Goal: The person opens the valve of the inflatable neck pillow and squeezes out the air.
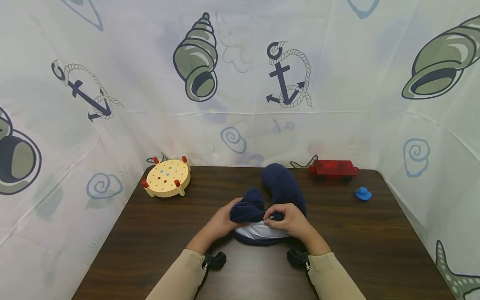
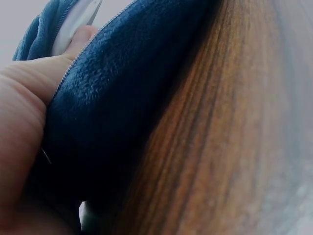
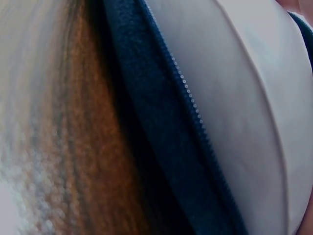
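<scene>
A navy blue plush neck pillow (image 1: 283, 183) lies on the table in front of me, its curved end pointing away. Along the near side its zipper (image 3: 186, 85) is parted, baring the white inner cushion (image 1: 258, 231). My left hand (image 1: 221, 221) grips the left end of the pillow, thumb over the opening beside the white lining in the left wrist view. My right hand (image 1: 290, 221) pinches the zipper pull (image 1: 272, 217) at the upper edge of the opening, where a small shiny bit shows at the fingertips. In the right wrist view the white cushion bulges past the zipper teeth.
A round yellow pegged toy (image 1: 168, 178) with red tips stands at the back left of the brown table (image 1: 150, 250). At the back right are a red toy wagon (image 1: 333, 168) and a small blue toy duck (image 1: 363, 193). A printed white curtain (image 1: 247, 75) surrounds the table.
</scene>
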A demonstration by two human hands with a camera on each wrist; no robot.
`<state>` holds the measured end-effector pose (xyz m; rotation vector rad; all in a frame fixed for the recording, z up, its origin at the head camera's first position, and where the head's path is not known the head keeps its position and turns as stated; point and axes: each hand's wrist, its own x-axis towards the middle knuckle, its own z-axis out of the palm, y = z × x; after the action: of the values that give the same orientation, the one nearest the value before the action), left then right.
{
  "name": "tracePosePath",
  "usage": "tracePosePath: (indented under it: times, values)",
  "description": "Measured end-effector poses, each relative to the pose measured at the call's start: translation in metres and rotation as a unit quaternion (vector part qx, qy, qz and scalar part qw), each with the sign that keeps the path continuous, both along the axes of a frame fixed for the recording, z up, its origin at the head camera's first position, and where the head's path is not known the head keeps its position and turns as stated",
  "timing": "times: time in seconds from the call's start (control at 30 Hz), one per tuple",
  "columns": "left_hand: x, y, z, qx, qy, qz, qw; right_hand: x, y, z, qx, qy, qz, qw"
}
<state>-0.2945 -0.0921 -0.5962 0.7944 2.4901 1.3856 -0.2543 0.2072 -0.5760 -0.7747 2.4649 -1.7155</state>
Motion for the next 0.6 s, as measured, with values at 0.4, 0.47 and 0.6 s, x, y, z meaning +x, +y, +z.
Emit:
tracePosePath:
  times: [0.4, 0.47, 0.6]
  values:
    - [-0.0009, -0.0013, -0.0005, 0.010, 0.011, -0.008, 0.9999, 0.0003, 0.0001, 0.0012, -0.006, -0.004, 0.006, 1.000]
    - [-0.0013, -0.0013, -0.0013, 0.009, 0.022, -0.005, 0.9997, 0.0003, 0.0001, 0.0012, -0.006, -0.004, 0.007, 1.000]
    - [-0.0017, -0.0005, -0.0028, 0.024, 0.031, -0.006, 0.9992, 0.0003, 0.0002, 0.0010, -0.003, -0.006, 0.007, 1.000]
